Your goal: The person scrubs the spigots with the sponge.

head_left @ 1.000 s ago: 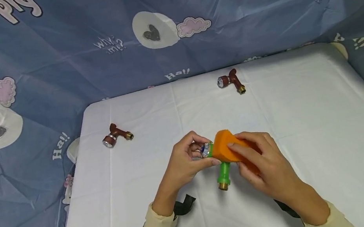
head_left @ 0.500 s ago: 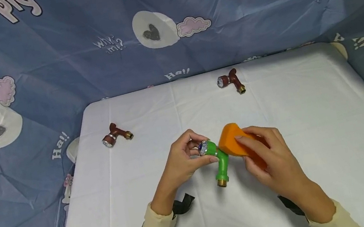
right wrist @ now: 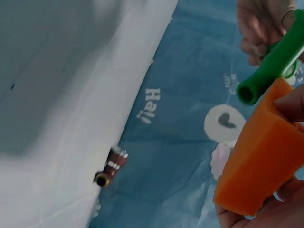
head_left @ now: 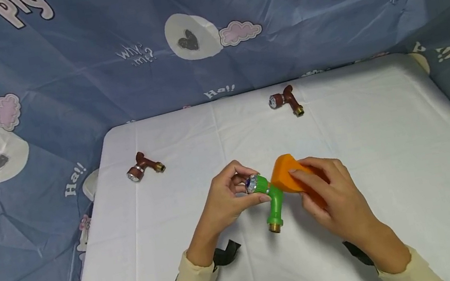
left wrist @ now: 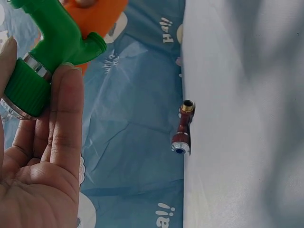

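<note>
Between thumb and fingers, my left hand grips a green faucet by its ribbed knob, which has a clear, silvery end. The faucet's brass threaded end points down toward the table in the head view. My right hand pinches an orange sponge, its thumb and fingers on opposite sides. The sponge's near corner meets the green faucet close to the knob. In the left wrist view, the faucet's spout sits in front of the orange sponge. Part of the knob is hidden by the left fingers.
A brown faucet lies at the left of the white-covered table, and another brown faucet lies near its back edge. A blue printed cloth hangs behind the table. Black straps show at both wrists.
The sponge has moved off the knob and the faucet's upper part toward the right, uncovering the green body. The left hand has shifted slightly. Over the last half second, little has changed.
</note>
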The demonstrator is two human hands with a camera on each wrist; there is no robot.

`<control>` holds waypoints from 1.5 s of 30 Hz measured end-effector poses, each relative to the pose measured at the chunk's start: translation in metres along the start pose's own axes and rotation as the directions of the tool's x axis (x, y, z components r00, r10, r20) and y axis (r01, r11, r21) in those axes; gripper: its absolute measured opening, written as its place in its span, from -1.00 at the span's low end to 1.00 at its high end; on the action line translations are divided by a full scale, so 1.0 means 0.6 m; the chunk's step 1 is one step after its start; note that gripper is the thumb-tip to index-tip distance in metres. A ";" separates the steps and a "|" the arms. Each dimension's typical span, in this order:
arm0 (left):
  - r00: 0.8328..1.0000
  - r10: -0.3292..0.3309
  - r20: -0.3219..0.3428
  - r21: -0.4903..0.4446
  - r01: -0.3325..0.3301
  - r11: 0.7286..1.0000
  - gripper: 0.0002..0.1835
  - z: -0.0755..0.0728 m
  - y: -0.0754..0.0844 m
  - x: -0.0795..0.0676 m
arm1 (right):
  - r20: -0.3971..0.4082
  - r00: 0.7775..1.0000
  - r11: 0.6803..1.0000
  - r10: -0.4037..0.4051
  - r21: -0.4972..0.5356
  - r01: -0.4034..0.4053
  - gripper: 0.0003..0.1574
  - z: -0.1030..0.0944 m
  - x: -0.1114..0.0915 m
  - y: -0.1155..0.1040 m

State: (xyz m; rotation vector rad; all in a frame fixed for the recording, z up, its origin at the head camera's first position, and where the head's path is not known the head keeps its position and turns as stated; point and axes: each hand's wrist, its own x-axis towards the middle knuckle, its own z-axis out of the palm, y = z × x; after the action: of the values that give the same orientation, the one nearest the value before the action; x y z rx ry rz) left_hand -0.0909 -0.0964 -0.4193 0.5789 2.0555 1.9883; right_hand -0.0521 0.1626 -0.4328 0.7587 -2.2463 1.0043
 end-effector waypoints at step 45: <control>1.000 0.018 -0.018 0.025 -0.017 1.000 -0.48 0.003 -0.005 0.003 | -0.031 0.999 0.999 0.033 0.022 -0.032 -0.51 0.001 0.000 0.015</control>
State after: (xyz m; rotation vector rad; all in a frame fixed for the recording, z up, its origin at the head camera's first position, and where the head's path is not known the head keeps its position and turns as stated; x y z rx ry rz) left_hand -0.0919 -0.0942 -0.4220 0.5874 2.0959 1.9880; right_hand -0.0582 0.1670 -0.4373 0.7126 -2.2311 1.0498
